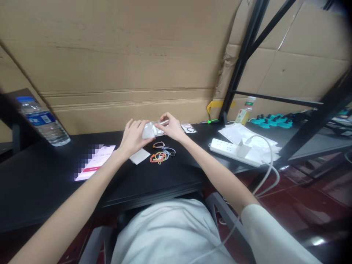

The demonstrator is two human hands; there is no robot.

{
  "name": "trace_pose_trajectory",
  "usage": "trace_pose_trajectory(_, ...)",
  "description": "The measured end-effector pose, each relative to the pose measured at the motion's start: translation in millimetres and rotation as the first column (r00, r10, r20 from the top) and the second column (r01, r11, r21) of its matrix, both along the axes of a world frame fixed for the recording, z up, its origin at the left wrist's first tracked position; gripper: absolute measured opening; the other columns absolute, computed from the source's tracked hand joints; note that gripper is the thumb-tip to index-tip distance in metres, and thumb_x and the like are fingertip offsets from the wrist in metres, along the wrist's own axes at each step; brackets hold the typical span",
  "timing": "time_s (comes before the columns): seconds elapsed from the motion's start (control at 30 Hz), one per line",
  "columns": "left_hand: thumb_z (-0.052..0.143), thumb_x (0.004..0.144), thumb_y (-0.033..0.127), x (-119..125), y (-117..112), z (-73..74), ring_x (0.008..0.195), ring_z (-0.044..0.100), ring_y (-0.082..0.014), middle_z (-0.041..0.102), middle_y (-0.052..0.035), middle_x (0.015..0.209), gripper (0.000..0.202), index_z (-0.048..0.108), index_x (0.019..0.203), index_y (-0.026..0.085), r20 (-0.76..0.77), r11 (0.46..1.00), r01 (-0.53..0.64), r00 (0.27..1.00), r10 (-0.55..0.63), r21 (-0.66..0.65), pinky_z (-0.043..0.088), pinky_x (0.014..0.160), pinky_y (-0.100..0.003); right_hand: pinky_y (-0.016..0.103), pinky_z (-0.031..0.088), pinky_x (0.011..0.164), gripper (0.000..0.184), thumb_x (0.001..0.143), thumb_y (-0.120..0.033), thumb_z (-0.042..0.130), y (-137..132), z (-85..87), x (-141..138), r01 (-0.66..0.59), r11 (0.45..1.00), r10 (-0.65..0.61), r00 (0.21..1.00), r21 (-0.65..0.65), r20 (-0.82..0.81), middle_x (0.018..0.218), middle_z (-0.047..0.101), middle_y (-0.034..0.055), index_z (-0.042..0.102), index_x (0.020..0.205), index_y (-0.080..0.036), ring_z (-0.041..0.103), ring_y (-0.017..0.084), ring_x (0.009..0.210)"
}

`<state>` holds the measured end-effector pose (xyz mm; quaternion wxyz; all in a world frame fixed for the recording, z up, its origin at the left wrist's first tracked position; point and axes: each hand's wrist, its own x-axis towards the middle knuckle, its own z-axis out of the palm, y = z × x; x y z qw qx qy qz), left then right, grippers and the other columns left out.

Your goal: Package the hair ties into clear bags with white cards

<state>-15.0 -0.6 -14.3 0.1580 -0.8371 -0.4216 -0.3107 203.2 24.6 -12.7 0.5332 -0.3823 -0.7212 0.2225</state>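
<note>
Head view, left hand point(134, 135): grasping one side of a small plastic bag point(150, 131).
Right hand point(171, 126): pinching its other side.
Bag: held up over the black table point(176, 176); contents unclear from here.
Colored bands point(159, 157): loose on the tabletop, outside it.
Progress: handling seems under way, unfinished.

hands point(134, 135) point(173, 127) close together, arms point(95, 189) point(216, 167) outstretched

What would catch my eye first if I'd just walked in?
Probably the left hand and right hand, together gripping a whitish packet over the black table. Just in front, nearer the person, lies a cluster of colourful bands. Further left are a lit phone and a blue-capped bottle.
</note>
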Motion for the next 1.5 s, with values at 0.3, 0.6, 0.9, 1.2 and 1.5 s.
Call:
trace_pose_trajectory(0.3,0.071,0.088,0.052,-3,3,-3.7,0.133,0.059,-0.0399,0.069,-0.0183,0.136,0.064,0.059,0.141,0.018,0.034,0.999,-0.041,0.999,0.041,-0.002,0.025,0.126,-0.06,0.042,0.053,0.107,0.028,0.097,-0.049,0.071,-7,2.8,-2,0.051,0.986,-0.076,0.984,0.158,0.161,0.132,0.068,0.0101,0.078,0.095,-0.022,0.067,0.023,0.123)
trace_pose_trajectory(0.6,0.069,0.089,0.053,-2,2,-2.4,0.13,0.061,-0.0391,0.07,-0.0175,0.133,0.061,0.06,0.14,0.019,-0.003,0.999,-0.037,0.999,0.037,0.008,0.026,0.125,-0.061,0.047,0.043,0.119,0.028,0.1,-0.048,0.071,-11,-3.0,-8,0.022,0.992,-0.055,0.961,0.126,0.271,0.146,0.063,0.0119,0.081,0.105,-0.023,0.061,0.025,0.136)
trace_pose_trajectory(0.9,0.07,0.088,0.053,-3,4,-4.4,0.131,0.06,-0.0395,0.07,-0.0164,0.135,0.062,0.059,0.14,0.02,0.019,0.999,-0.048,0.999,0.047,0.016,0.026,0.125,-0.062,0.044,0.051,0.112,0.022,0.1,-0.041,0.071,-7,-0.8,-6,0.078,0.984,-0.119,0.956,0.158,0.268,0.138,0.07,0.0106,0.083,0.1,-0.022,0.068,0.024,0.125)
trace_pose_trajectory(1.2,0.069,0.09,0.055,-4,5,-5.0,0.13,0.061,-0.0388,0.07,-0.0174,0.133,0.063,0.058,0.14,0.018,0.009,0.998,-0.052,0.999,0.051,0.019,0.026,0.125,-0.06,0.044,0.051,0.113,0.024,0.099,-0.043,0.072,-8,-1.4,-7,-0.012,0.995,-0.011,0.97,0.094,0.244,0.137,0.071,0.0093,0.084,0.102,-0.023,0.069,0.024,0.124)
trace_pose_trajectory(1.5,0.071,0.089,0.053,0,1,-2.0,0.129,0.063,-0.0383,0.071,-0.0172,0.132,0.06,0.059,0.136,0.018,-0.025,1.0,-0.03,0.999,0.03,-0.005,0.027,0.125,-0.06,0.044,0.049,0.114,0.02,0.096,-0.041,0.076,-6,0.9,-8,0.027,0.997,-0.042,0.98,0.078,0.197,0.132,0.075,0.0089,0.084,0.101,-0.024,0.07,0.024,0.124)
